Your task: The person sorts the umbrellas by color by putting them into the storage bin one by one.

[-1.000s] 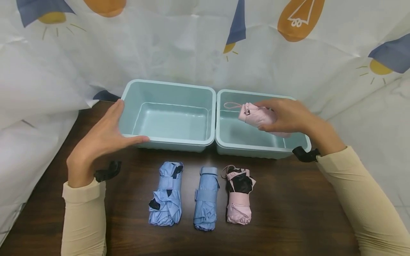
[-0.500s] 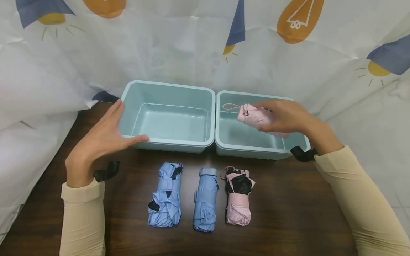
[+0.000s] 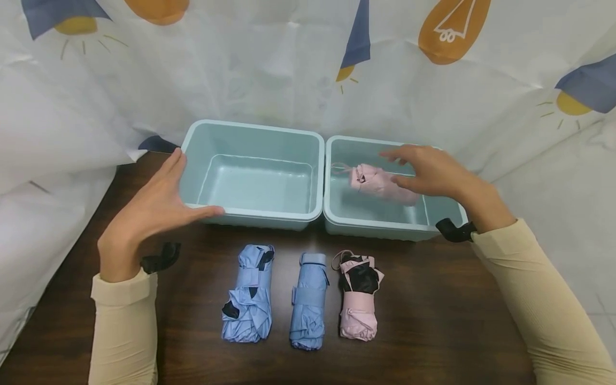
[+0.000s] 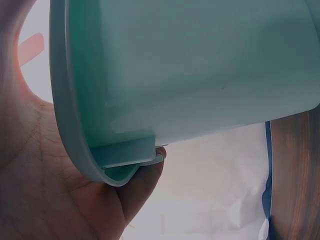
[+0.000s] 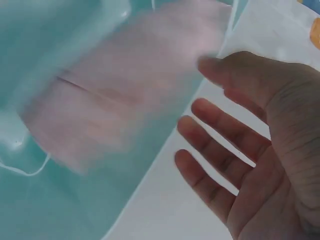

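A pink folded umbrella (image 3: 382, 184) is inside the right light-blue bin (image 3: 375, 220), blurred and tilted, its wrist loop toward the left. Just above and to the right of it, my right hand (image 3: 430, 170) has its fingers spread, and the right wrist view shows a gap between hand (image 5: 250, 150) and umbrella (image 5: 130, 85). My left hand (image 3: 151, 206) holds the near left corner of the left light-blue bin (image 3: 260, 215), thumb along the front rim, fingers at the left side. In the left wrist view a fingertip (image 4: 150, 172) bends against the lip of the bin (image 4: 200, 60).
In front of the bins, a blue folded umbrella (image 3: 248, 294), a second, slimmer blue folded umbrella (image 3: 309, 302) and a pink folded umbrella with black lining (image 3: 359, 297) lie side by side on the dark wooden table (image 3: 433, 321). A white patterned curtain (image 3: 269, 64) hangs behind.
My right hand has let go of the pink umbrella, which has dropped lower into the right bin and slightly left. The left hand stays on its bin.
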Demonstrator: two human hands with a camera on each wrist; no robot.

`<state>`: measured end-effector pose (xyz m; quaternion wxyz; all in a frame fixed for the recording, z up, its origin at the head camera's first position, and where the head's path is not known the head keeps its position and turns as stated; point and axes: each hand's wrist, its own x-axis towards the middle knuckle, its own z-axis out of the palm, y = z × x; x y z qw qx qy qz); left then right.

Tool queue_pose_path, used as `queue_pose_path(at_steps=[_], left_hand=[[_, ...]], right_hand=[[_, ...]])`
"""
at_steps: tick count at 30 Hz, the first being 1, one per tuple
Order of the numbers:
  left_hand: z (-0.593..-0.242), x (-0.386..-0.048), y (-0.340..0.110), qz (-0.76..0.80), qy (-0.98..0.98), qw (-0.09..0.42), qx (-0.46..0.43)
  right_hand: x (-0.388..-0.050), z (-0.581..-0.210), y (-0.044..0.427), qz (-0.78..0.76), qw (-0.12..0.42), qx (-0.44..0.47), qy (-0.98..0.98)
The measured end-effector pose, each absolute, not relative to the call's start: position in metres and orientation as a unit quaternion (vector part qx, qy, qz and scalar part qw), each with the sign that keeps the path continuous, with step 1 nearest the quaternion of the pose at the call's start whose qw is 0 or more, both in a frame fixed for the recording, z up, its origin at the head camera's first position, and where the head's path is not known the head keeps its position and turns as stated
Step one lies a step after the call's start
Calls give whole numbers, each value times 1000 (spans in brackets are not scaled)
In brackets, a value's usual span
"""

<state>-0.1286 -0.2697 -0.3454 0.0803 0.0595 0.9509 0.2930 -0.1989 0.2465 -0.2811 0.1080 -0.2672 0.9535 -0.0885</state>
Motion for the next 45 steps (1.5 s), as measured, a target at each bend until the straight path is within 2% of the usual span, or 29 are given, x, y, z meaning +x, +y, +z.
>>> queue_pose_path(at_steps=[17, 27, 36, 40, 45], left_hand=[[-343, -124, -272, 305, 947, 84, 59], [-342, -124, -272, 313, 945, 74, 64], [-343, -127, -272, 319, 943, 71, 69], [-345, -126, -272, 318, 943, 67, 75], [-344, -125, -273, 318, 943, 69, 76]], right_hand=[[-157, -276, 248, -119, 71, -260, 955], [-120, -285, 239, -198, -58, -318, 925], [-82, -303, 234, -224, -99, -326, 913], [-65, -314, 233, -236, -92, -300, 920], [-43, -329, 226, -235, -90, -220, 942]])
